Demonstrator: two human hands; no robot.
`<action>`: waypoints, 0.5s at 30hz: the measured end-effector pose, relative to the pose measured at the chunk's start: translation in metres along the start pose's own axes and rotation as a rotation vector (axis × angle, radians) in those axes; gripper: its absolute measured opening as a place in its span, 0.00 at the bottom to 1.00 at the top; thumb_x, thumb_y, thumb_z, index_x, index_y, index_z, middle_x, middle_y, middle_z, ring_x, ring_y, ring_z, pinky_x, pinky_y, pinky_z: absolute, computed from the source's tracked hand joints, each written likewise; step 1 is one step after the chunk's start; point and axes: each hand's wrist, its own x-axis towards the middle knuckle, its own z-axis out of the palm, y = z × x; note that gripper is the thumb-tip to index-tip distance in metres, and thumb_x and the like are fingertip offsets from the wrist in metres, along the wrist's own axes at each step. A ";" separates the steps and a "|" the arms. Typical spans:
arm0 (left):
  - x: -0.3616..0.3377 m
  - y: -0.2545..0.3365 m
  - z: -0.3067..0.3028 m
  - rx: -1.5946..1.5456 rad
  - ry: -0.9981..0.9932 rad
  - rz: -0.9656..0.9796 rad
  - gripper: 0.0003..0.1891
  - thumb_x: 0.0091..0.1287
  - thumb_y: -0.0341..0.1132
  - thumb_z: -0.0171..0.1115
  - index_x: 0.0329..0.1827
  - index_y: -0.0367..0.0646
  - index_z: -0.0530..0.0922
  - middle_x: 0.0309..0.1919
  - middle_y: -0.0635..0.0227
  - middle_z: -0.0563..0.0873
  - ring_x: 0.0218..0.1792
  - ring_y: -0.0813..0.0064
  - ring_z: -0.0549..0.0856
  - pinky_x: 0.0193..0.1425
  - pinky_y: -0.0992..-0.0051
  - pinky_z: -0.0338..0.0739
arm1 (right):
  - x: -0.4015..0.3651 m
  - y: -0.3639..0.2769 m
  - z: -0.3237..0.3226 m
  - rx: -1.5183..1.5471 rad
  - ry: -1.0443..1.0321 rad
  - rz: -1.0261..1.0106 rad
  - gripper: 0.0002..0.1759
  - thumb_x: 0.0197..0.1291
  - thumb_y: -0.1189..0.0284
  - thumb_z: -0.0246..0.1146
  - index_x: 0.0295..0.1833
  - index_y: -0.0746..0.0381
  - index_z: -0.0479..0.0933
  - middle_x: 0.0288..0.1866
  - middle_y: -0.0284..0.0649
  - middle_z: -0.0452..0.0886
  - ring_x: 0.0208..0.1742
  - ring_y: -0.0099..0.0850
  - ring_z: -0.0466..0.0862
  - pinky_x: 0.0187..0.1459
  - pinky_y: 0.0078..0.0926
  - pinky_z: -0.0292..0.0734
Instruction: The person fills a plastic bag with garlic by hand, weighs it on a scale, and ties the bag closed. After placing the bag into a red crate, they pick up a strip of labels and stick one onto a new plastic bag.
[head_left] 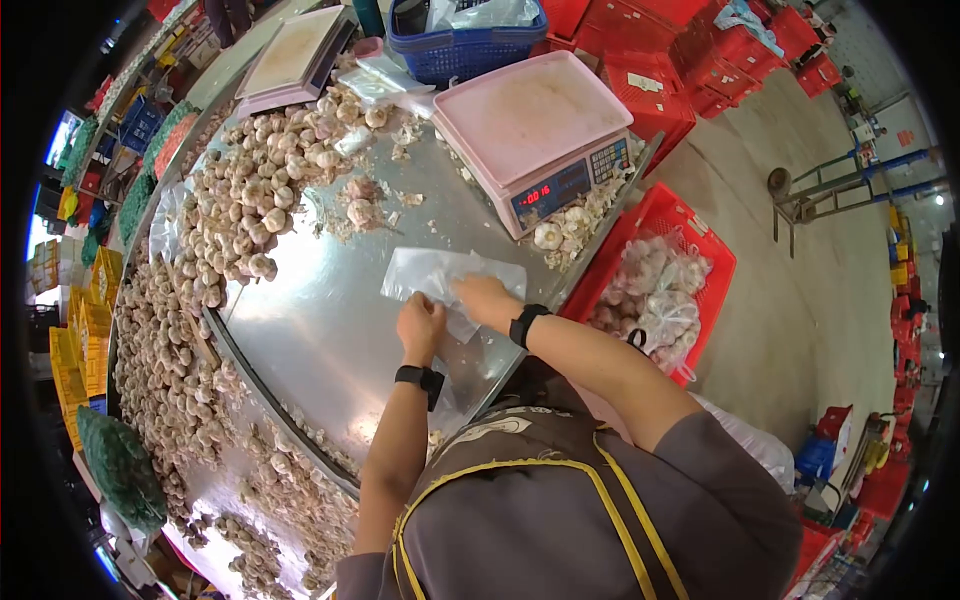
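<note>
A clear plastic bag (415,268) lies partly spread over the metal tabletop (310,290) in front of me. My left hand (421,325) is closed, its fingertips pinching the bag's near edge. Just to the right, my right hand (486,301) grips the same bag with bent fingers, some of them hidden by the plastic. Beyond my hands stands a digital scale (535,115) with a pink tray; its red display appears to read -0.016. Loose garlic bulbs (235,205) are heaped on the left of the table.
A red crate (722,262) with bagged garlic (660,290) stands at the table's right edge. Behind the scale is a blue basket (465,55) holding plastic bags. A second scale (292,58) sits at the far left. A metal strip (270,385) divides the tabletop.
</note>
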 end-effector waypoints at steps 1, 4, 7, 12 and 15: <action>0.000 0.001 -0.006 -0.047 0.007 -0.065 0.10 0.56 0.39 0.59 0.29 0.41 0.75 0.28 0.57 0.83 0.33 0.52 0.82 0.37 0.59 0.75 | 0.002 0.006 0.008 -0.005 0.008 0.004 0.20 0.47 0.69 0.67 0.48 0.62 0.75 0.47 0.48 0.81 0.46 0.49 0.82 0.45 0.43 0.77; 0.005 -0.026 -0.009 -0.113 0.117 -0.087 0.07 0.55 0.34 0.57 0.28 0.39 0.71 0.24 0.52 0.80 0.31 0.47 0.80 0.35 0.54 0.72 | -0.007 0.015 -0.002 0.274 -0.125 -0.103 0.09 0.47 0.72 0.64 0.36 0.62 0.78 0.32 0.47 0.81 0.34 0.49 0.82 0.37 0.41 0.75; 0.016 -0.062 -0.024 -0.067 0.175 -0.143 0.07 0.54 0.32 0.57 0.29 0.38 0.70 0.24 0.51 0.80 0.31 0.46 0.80 0.35 0.54 0.71 | -0.051 0.023 -0.069 0.557 -0.361 -0.133 0.14 0.49 0.70 0.66 0.43 0.61 0.78 0.33 0.41 0.81 0.34 0.34 0.81 0.37 0.35 0.75; 0.022 -0.081 -0.051 -0.077 0.202 -0.145 0.08 0.55 0.32 0.58 0.27 0.37 0.70 0.24 0.49 0.78 0.29 0.46 0.78 0.33 0.55 0.70 | -0.177 0.054 -0.152 0.853 -0.833 0.034 0.15 0.55 0.72 0.66 0.48 0.63 0.77 0.35 0.34 0.82 0.39 0.21 0.78 0.40 0.25 0.76; 0.020 -0.066 -0.067 -0.060 0.102 -0.069 0.08 0.53 0.30 0.57 0.24 0.36 0.68 0.21 0.50 0.76 0.27 0.48 0.77 0.32 0.57 0.69 | -0.226 0.084 -0.124 0.576 -0.854 -0.085 0.17 0.54 0.70 0.66 0.49 0.64 0.78 0.36 0.39 0.83 0.39 0.25 0.80 0.42 0.27 0.76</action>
